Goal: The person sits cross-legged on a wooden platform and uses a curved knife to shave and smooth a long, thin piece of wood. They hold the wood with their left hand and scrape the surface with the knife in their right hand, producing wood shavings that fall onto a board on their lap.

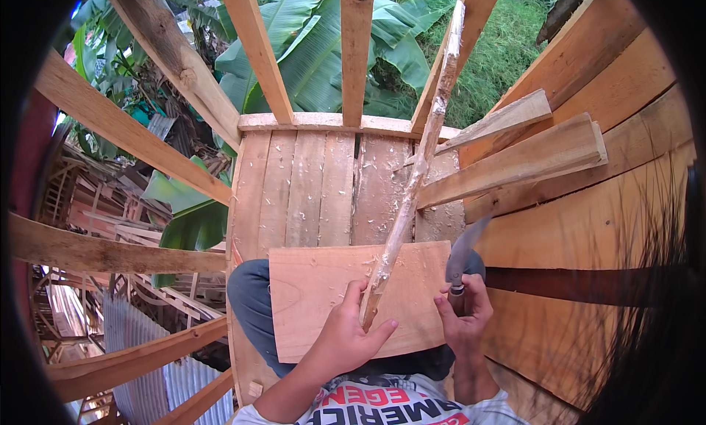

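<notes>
My left hand (346, 333) grips the near end of a long, thin, rough wooden stick (415, 175) that slants up and away toward the top of the frame. Its lower end rests on a flat wooden board (309, 296) lying across my lap. My right hand (465, 315) holds a knife with a curved grey blade (463, 248), its tip pointing up, just right of the stick. The blade looks blurred.
I sit on a plank floor (316, 182) strewn with wood shavings, with open timber framing (132, 134) on the left. Two loose planks (526, 156) lean at the right against a plank wall (610, 204). Banana leaves (309, 50), grass and corrugated sheets (136, 344) lie below.
</notes>
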The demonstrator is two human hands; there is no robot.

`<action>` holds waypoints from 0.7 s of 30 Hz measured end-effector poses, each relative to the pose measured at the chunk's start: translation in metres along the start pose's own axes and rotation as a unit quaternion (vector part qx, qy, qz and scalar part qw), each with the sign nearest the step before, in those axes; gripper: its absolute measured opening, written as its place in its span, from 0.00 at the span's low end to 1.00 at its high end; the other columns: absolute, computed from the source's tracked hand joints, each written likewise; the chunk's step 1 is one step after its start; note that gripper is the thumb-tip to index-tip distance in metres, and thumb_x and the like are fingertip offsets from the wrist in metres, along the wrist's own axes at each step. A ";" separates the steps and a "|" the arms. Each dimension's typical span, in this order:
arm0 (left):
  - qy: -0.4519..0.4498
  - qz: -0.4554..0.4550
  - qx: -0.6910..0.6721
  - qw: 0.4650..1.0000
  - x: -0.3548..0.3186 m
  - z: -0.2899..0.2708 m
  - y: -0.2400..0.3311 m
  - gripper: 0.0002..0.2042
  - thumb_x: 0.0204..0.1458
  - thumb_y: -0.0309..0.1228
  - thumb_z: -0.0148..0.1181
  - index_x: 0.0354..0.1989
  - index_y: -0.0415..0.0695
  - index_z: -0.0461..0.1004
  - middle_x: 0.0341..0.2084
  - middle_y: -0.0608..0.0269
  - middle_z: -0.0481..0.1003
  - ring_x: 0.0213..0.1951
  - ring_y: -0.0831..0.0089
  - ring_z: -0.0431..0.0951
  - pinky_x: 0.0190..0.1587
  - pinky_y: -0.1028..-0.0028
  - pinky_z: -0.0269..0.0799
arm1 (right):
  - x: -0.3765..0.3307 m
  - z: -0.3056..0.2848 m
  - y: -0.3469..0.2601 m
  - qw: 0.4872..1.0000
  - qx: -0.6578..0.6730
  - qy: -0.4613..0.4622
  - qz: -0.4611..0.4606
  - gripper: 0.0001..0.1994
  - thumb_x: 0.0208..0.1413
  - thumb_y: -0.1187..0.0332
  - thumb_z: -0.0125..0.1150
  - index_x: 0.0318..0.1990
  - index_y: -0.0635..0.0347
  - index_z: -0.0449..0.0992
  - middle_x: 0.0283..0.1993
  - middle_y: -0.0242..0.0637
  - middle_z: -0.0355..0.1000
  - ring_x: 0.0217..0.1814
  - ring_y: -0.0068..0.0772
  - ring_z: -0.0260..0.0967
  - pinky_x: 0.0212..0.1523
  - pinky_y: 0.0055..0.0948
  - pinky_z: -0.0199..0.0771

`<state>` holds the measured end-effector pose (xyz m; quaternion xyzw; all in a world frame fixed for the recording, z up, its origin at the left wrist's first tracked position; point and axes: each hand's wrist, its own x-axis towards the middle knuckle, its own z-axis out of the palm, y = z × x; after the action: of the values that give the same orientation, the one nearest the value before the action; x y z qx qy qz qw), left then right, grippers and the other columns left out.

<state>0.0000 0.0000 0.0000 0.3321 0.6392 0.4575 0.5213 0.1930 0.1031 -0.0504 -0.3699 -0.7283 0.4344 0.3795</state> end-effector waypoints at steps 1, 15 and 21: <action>-0.003 0.005 0.000 1.000 0.001 0.001 0.000 0.26 0.47 0.28 0.64 0.53 0.40 0.59 0.22 0.73 0.59 0.23 0.86 0.60 0.26 0.83 0.57 | 0.003 0.006 -0.004 0.998 0.059 0.029 -0.006 0.21 0.48 0.79 0.65 0.49 0.63 0.64 0.43 0.43 0.70 0.40 0.24 0.72 0.38 0.17 0.70; -0.043 -0.005 -0.009 0.999 0.001 0.015 0.013 0.26 0.47 0.26 0.65 0.53 0.39 0.59 0.24 0.72 0.62 0.24 0.86 0.61 0.26 0.83 0.58 | 0.019 -0.001 -0.032 0.999 -0.041 0.004 0.012 0.11 0.55 0.66 0.59 0.37 0.67 0.73 0.27 0.40 0.69 0.25 0.30 0.65 0.27 0.26 0.64; -0.051 0.030 0.057 0.997 0.000 0.017 0.007 0.28 0.46 0.28 0.66 0.54 0.39 0.59 0.23 0.71 0.64 0.23 0.85 0.63 0.25 0.81 0.60 | 0.025 -0.005 -0.026 0.995 -0.095 -0.032 -0.029 0.12 0.54 0.65 0.59 0.32 0.67 0.72 0.26 0.44 0.66 0.25 0.41 0.64 0.26 0.29 0.63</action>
<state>0.0165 0.0065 0.0056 0.4034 0.6265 0.4179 0.5197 0.1813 0.1172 -0.0192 -0.3690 -0.7883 0.3637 0.3318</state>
